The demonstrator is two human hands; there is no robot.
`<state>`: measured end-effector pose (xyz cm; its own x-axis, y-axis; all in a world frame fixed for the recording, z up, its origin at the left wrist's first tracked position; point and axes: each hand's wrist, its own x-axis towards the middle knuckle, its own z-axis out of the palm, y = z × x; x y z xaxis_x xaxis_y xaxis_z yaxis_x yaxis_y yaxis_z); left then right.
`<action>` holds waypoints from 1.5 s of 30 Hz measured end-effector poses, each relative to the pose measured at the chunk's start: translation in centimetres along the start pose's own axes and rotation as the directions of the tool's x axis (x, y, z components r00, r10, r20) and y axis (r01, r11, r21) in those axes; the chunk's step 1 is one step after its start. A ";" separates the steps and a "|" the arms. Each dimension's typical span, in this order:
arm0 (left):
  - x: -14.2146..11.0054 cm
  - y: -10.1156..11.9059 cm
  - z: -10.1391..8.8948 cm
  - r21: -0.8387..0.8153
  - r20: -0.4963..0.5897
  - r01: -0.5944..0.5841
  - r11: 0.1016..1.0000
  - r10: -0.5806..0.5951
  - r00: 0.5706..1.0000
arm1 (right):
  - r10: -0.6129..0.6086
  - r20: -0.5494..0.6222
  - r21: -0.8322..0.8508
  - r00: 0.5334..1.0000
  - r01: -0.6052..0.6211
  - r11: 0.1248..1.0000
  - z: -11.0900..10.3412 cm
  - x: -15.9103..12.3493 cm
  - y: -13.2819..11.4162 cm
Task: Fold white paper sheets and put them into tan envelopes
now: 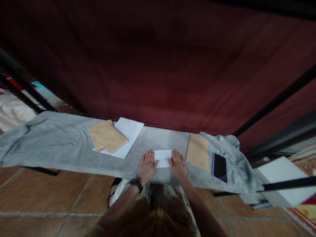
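Observation:
A small white sheet of paper, apparently folded, lies on the grey cloth in front of me. My left hand rests flat on its left end, thumb pointing inward. On the right end my right hand lies flat too, fingers stretched out. Neither hand grips anything. To the left, brown paper envelopes overlap larger white paper sheets. Beside my right hand lies another brown envelope, with a phone just past it, its screen dark.
Grey cloth covers the narrow bench, wrinkled at both ends. A dark red curtain hangs behind it. Black metal bars slant at the sides. A white box stands at the right, above the tiled floor.

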<state>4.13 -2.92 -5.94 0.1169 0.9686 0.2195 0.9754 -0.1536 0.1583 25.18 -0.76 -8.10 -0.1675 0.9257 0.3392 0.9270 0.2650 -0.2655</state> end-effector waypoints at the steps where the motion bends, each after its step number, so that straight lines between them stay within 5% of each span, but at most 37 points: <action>1: 0.0 0.0 -0.1 -0.008 0.000 0.005 1.000 -0.005 1.000 | 0.009 -0.002 0.021 1.000 -0.009 1.000 -0.1 0.0 0.2; 8: -0.2 0.1 -0.5 -0.009 -0.019 0.007 1.000 -0.008 1.000 | 0.088 -0.059 0.082 0.994 -0.083 0.993 -0.4 -0.2 -1.3; 14: -0.1 -0.2 -0.5 0.007 -0.009 -0.017 1.000 0.017 1.000 | -0.093 0.051 0.098 0.994 0.088 0.991 0.7 -0.8 -4.9; 25: -2.0 -1.1 -1.8 0.011 -0.047 -0.060 0.998 0.060 0.997 | -0.023 -0.009 0.047 1.000 0.024 0.999 -0.5 -1.5 -0.1; 29: -2.2 -0.4 -1.8 -0.018 0.081 -0.278 0.960 0.278 0.957 | -0.015 -0.031 0.059 0.999 0.017 0.998 -0.3 -1.7 -0.2; 35: -0.7 0.1 -2.7 -0.072 0.213 -0.371 0.926 0.377 0.901 | -0.014 -0.021 0.089 1.000 0.016 0.996 -0.6 -1.6 -0.1; 41: 0.0 0.9 -3.2 -0.151 0.220 -0.309 0.939 0.336 0.916 | 0.064 0.019 0.292 0.998 -0.066 0.954 -1.6 -1.4 0.1; 45: 0.9 1.4 -4.1 -0.257 0.183 -0.187 0.948 0.237 0.954 | 0.255 0.047 0.624 0.966 -0.228 0.748 -2.7 -1.4 0.3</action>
<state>4.85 -3.08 -1.57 0.3772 0.9234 0.0708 0.8552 -0.3766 0.3561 26.59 -2.74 -6.26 0.0591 0.9743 0.2175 0.5219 0.1556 -0.8387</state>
